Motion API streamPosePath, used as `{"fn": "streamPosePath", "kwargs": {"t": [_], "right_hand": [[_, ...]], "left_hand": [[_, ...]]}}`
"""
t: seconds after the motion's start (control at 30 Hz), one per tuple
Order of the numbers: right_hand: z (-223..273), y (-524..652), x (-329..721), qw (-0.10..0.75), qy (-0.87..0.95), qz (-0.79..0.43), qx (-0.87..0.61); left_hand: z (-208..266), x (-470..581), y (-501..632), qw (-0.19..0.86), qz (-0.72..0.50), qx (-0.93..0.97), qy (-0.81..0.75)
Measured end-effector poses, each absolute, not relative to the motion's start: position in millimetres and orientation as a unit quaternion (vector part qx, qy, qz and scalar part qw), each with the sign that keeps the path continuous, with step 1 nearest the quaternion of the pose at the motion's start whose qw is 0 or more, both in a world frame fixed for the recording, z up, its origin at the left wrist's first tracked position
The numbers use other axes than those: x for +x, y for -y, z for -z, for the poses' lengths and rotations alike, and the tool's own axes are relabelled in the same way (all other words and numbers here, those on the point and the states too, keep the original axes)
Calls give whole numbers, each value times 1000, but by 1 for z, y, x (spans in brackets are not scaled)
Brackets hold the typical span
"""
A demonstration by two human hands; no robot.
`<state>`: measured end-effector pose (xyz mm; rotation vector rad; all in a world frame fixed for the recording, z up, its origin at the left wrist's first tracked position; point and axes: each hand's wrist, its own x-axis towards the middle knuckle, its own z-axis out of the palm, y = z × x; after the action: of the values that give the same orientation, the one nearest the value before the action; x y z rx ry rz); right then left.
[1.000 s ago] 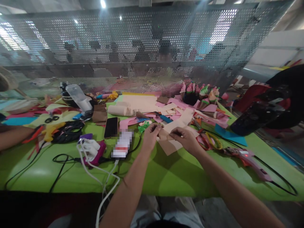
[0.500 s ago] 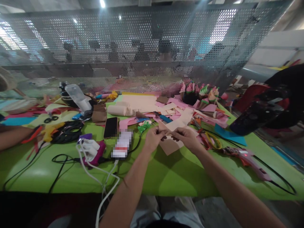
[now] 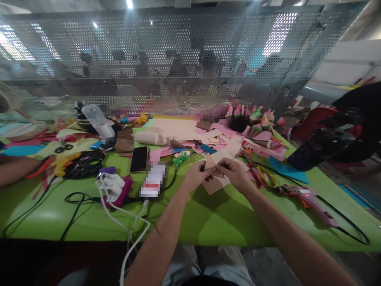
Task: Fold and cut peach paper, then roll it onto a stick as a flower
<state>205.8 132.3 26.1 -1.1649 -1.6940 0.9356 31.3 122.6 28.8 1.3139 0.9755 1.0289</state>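
Head view, one paper job, both bare hands on it. From my end I see the left hand [image 3: 196, 174] closed, thumb against fingers, gripping a small peach paper piece [image 3: 210, 161]; the right hand [image 3: 233, 172] pinches the same piece from the other side, fingertips almost meeting the left's. Piece sits between the hands, pointed end up, above the green table [image 3: 208, 228]. Just below it a flat peach sheet [image 3: 213, 186] pokes out toward the person; touching or apart, I can't tell. Longer pale strip [image 3: 230, 147] lies just beyond. Looks to me like a bend or roll being shaped, though the fingers hide the crease. To do it well, I'd let the left hand anchor and the right do the shaping, pinch light so the paper doesn't dent, edges lined up before pressing, then run a thumb along the whole fold rather than one spot. Keeping the point straight probably matters, since a skewed start likely carries through. Wrists low, I'd say, for steadiness. Nearby: green foam-like piece [image 3: 181, 159] just beside the left hand, yellow-and-red scissors [image 3: 268, 178] just beside the right, pink glue gun [image 3: 318, 204] farther right with its red light lit. I'd treat that nozzle as hot and keep the right forearm off it.
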Motion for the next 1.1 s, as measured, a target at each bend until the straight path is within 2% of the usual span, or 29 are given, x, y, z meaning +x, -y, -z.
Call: {"fn": "streamPosePath", "kwargs": {"t": [0.13, 0.3, 0.37, 0.5, 0.73, 0.83, 1.0, 1.1], "right_hand": [[-26, -132, 205, 461, 657, -390, -451], [-31, -132, 205, 459, 629, -477, -408], [-34, -131, 206, 478, 596, -511, -394], [-42, -128, 210, 524, 527, -568, -354], [-48, -124, 208, 502, 505, -632, -307], [-45, -126, 207, 500, 505, -618, -337], [-44, -128, 209, 516, 542, -532, -396], [-43, -128, 208, 475, 606, -482, -418]], "left_hand": [[-29, 33, -123, 542, -444, 568, -431], [-34, 33, -117, 347, -394, 686, -504], [-36, 32, -115, 374, -389, 686, -487], [-39, 30, -115, 511, -433, 607, -428], [-32, 33, -116, 627, -402, 547, -382], [-31, 33, -117, 633, -413, 534, -380], [-32, 31, -122, 578, -495, 496, -419], [-31, 30, -123, 549, -512, 501, -431]]}}
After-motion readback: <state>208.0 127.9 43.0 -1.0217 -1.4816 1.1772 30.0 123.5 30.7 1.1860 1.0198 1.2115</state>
